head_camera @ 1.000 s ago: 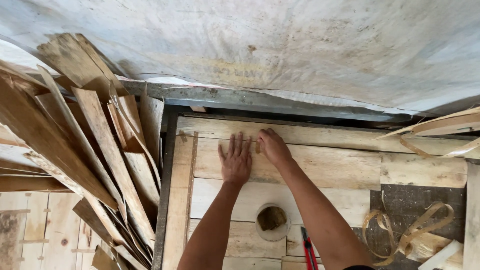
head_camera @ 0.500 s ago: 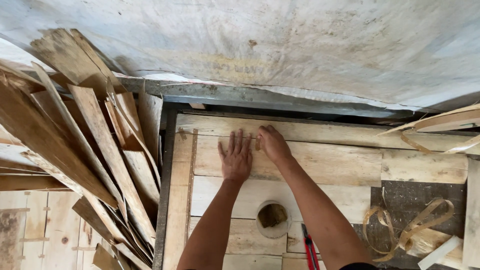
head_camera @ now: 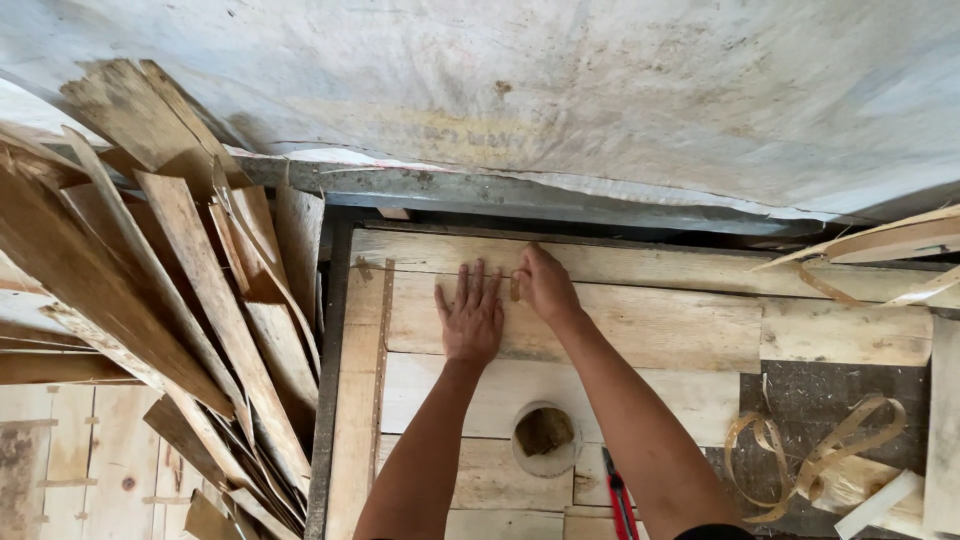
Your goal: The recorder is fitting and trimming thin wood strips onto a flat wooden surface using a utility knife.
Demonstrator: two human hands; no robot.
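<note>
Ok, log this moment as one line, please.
left hand: flat, fingers spread on wooden board | right hand: curled at board's upper edge, grip unclear | nearby: round cup, red-handled tool, veneer strips

Lying flat on the boards (head_camera: pixel 640 320), side by side: left hand (head_camera: pixel 471 318) and right hand (head_camera: pixel 546 287), the right just behind. Sitting before both hands, between the forearms: a cup (head_camera: pixel 545 439). Leaning in a heap left of the boards: slats (head_camera: pixel 170 300). Curling on the right, near the front: strips (head_camera: pixel 810 450). Hanging behind everything: a sheet (head_camera: pixel 560 90).
</note>
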